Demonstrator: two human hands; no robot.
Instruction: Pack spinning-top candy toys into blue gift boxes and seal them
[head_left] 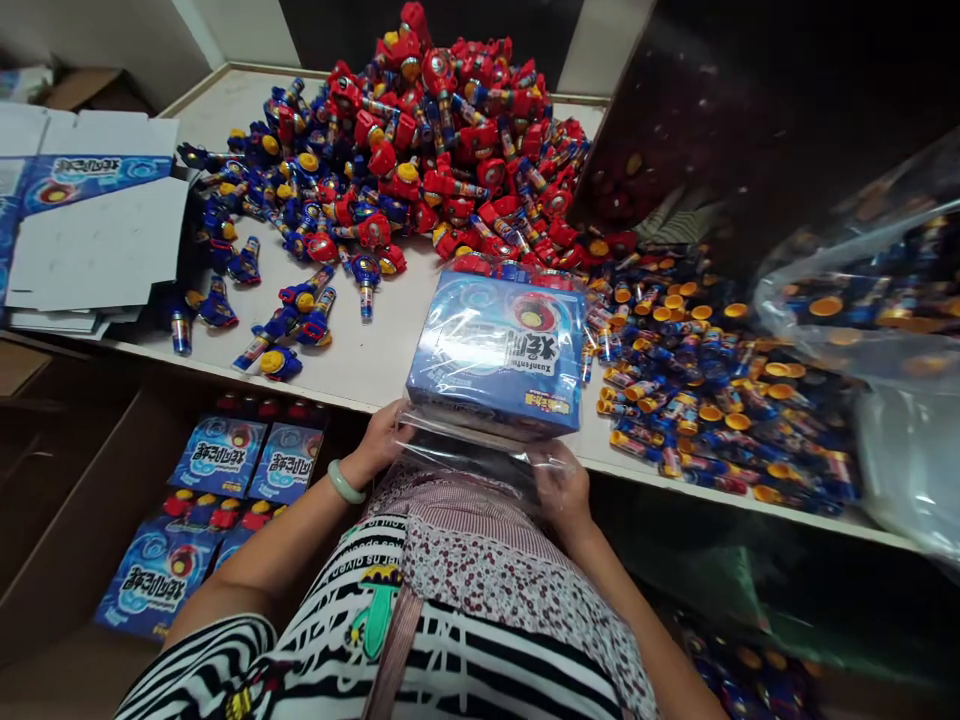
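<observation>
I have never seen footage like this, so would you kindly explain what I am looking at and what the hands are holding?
There is one picture, from a camera worn on a person's head, looking down at their own bare hands; no machine is involved. The left hand and right hand each grip the open end of a clear plastic bag drawn around a blue printed box at the table edge. Behind it lies a heap of red and blue toys; to the right, a spread of small tubes with orange caps. Flat cartons lie on the left, and more blue boxes sit in a carton below.

"Xuanfenlun" on blue box (499,350)
</observation>
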